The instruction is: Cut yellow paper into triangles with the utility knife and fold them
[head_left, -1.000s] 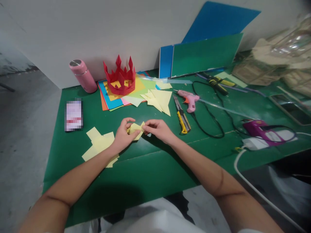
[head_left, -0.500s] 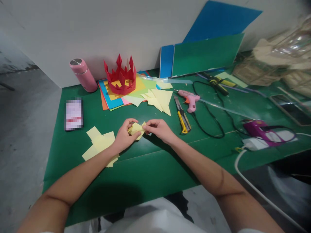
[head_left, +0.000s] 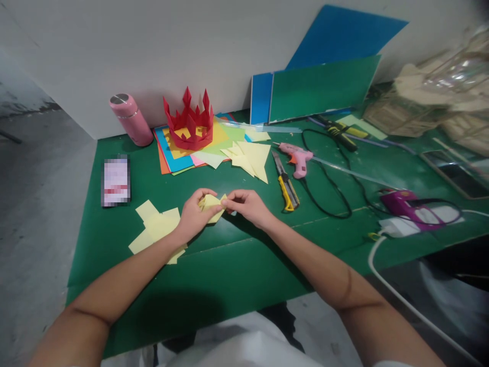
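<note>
Both of my hands pinch one small folded piece of pale yellow paper (head_left: 212, 206) just above the green table (head_left: 237, 265). My left hand (head_left: 194, 218) curls around its left side, fingers closed on it. My right hand (head_left: 246, 205) grips its right corner with thumb and fingers. Several flat yellow paper squares (head_left: 155, 227) lie under and beside my left wrist. A pile of yellow folded triangles (head_left: 250, 157) rests farther back.
A red paper crown (head_left: 188, 122) sits on coloured sheets (head_left: 171, 153) by the wall, next to a pink bottle (head_left: 131, 120). A phone (head_left: 115, 181) lies left. A utility knife (head_left: 286, 187), pink glue gun (head_left: 298, 157), black cord (head_left: 328, 178) and purple device (head_left: 408, 204) are right.
My hands and the yellow paper have stayed almost in place; the fingers shifted slightly on the fold.
</note>
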`<act>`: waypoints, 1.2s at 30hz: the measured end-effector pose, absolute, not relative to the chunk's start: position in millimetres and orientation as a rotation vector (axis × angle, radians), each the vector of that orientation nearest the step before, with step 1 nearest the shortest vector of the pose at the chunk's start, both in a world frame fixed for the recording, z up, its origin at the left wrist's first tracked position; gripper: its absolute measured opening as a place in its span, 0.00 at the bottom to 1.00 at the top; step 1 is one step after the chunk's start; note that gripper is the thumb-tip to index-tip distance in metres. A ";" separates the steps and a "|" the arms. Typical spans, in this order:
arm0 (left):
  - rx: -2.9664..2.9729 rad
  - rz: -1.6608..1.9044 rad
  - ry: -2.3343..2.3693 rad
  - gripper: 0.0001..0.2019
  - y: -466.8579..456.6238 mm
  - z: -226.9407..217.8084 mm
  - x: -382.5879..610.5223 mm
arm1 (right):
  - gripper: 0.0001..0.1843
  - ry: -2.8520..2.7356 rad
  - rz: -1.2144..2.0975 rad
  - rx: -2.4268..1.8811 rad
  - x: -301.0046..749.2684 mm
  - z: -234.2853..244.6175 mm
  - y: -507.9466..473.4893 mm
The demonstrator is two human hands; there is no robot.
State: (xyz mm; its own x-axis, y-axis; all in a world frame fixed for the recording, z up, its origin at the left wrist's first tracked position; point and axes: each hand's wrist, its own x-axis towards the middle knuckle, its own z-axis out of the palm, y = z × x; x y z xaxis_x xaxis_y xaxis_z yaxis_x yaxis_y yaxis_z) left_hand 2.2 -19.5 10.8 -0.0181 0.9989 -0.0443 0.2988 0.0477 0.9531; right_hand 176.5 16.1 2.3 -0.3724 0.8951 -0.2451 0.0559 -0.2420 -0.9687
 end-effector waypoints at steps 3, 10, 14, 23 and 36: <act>1.411 1.018 1.448 0.14 -18.7 8.9 0.7 | 0.18 -1.342 1.722 -1.158 177.3 2.1 16.8; 1.442 0.965 1.455 0.13 -18.6 9.6 0.8 | 0.18 -1.347 1.696 -1.198 177.3 3.7 17.4; 1.462 0.957 1.451 0.12 -18.7 10.0 1.1 | 0.19 -1.353 1.699 -1.204 177.3 4.3 17.7; 1.459 0.984 1.429 0.14 -18.8 11.6 1.8 | 0.18 -1.375 1.685 -1.209 177.7 3.3 17.7; 1.457 0.977 1.441 0.12 -18.1 11.6 1.3 | 0.20 -1.339 1.675 -1.207 176.2 4.2 16.1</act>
